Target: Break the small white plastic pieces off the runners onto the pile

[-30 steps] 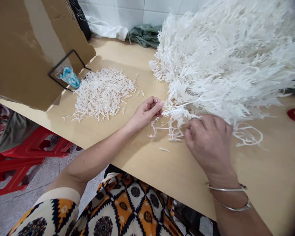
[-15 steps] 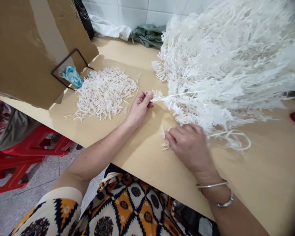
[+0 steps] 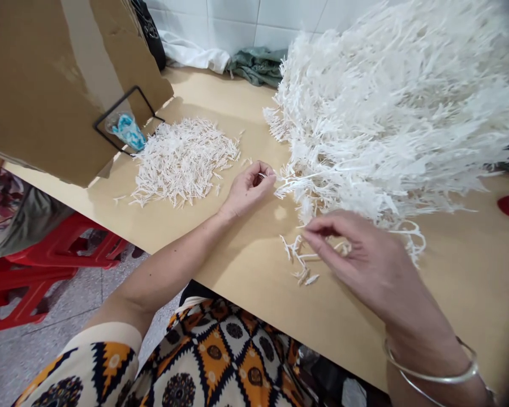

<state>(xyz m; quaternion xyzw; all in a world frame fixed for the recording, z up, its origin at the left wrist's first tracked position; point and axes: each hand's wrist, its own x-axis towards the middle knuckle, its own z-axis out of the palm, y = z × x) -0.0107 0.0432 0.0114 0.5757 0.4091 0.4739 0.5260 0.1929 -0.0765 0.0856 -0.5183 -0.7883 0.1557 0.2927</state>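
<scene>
A large heap of white branched plastic strands (image 3: 385, 124) fills the upper right of the table. My left hand (image 3: 251, 187) pinches the tip of a white strand at the heap's left edge, thumb and forefinger together. Lower right, my right hand (image 3: 356, 254) has its thumb and forefinger closed on the end of a thin white piece. Beside its fingertips a few small white bits (image 3: 303, 260) lie on the table. A pile of short white pieces (image 3: 184, 158) sits left of my left hand.
A cardboard box (image 3: 76, 85) stands at the upper left, with a black wire frame (image 3: 116, 105) and a clear cup with blue and white contents (image 3: 129, 133) beside it. Dark green cloth (image 3: 258, 65) lies by the wall. Red stools (image 3: 68, 243) and a person's lap are at left.
My right hand has moved right and turned, its thumb and forefinger now showing, and small white bits are uncovered beside it. My left hand has shifted slightly right.
</scene>
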